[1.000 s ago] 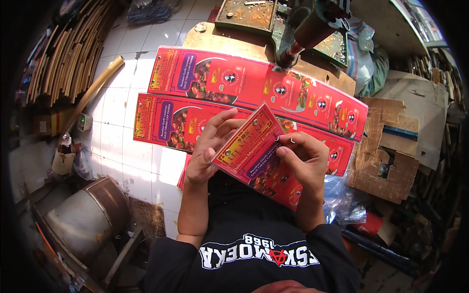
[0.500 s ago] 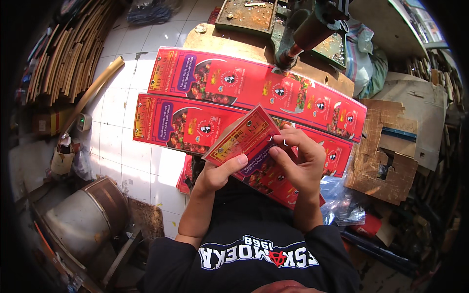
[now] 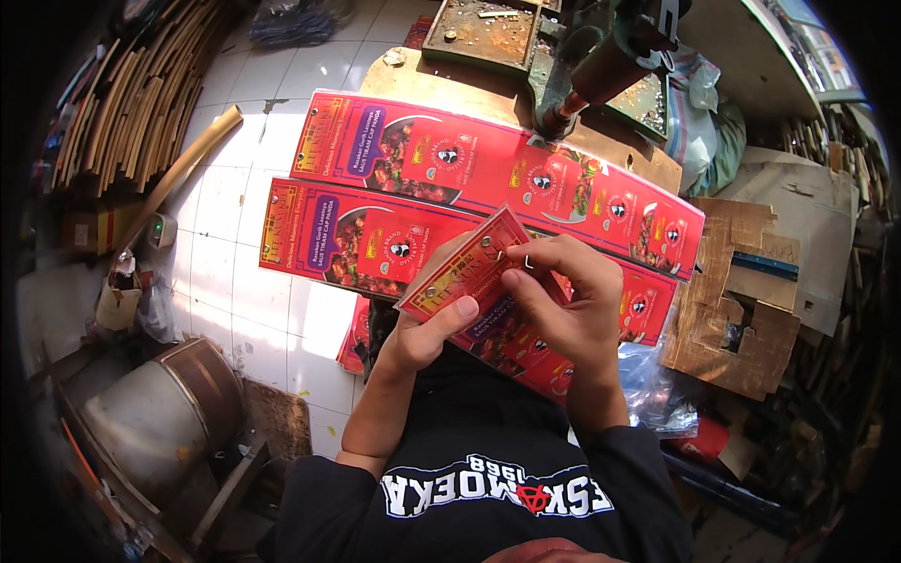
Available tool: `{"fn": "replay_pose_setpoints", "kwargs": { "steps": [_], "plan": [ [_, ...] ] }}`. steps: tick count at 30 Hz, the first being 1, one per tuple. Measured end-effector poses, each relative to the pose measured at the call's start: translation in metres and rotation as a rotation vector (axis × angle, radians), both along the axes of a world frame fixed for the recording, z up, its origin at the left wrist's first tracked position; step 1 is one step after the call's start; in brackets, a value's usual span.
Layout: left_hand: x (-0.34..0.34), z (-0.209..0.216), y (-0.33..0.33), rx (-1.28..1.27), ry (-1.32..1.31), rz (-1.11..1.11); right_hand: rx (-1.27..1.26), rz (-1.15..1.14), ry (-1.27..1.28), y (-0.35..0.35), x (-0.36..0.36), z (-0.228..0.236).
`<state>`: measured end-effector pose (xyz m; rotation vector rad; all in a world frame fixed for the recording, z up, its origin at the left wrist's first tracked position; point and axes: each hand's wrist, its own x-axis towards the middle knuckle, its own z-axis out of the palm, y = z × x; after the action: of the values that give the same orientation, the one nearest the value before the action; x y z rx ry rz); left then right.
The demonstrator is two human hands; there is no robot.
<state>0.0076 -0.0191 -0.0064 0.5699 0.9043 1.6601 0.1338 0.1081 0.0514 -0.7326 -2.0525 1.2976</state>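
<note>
Gripping a red printed card (image 3: 466, 272), left hand (image 3: 424, 333) underneath, right hand (image 3: 563, 300) pinching its edge, red sheets (image 3: 422, 159) beyond

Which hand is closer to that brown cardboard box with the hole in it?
The right hand. It sits just left of the cardboard box, pinching the red folded carton. The left hand grips the carton's lower edge, farther from the box.

A cluttered workshop: rusty press machine (image 3: 601, 66), stacked wooden strips (image 3: 141, 103).
</note>
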Motion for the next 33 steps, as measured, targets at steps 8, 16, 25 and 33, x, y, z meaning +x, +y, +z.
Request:
{"fn": "replay_pose_setpoints", "kwargs": {
  "steps": [8, 16, 25, 33],
  "plan": [
    [-0.009, -0.014, 0.01, 0.224, -0.155, -0.044, -0.22, 0.008, 0.096, 0.004, 0.008, -0.01],
    [-0.027, -0.028, 0.018, 0.401, -0.42, 0.148, -0.271, 0.033, 0.167, 0.0, 0.009, -0.01],
    [-0.009, -0.005, 0.011, 0.17, 0.127, 0.156, -0.272, 0.075, 0.111, -0.003, 0.01, -0.006],
    [-0.014, -0.021, 0.011, 0.275, 0.266, 0.21, -0.319, 0.092, 0.1, -0.008, 0.009, -0.001]
  ]
}}
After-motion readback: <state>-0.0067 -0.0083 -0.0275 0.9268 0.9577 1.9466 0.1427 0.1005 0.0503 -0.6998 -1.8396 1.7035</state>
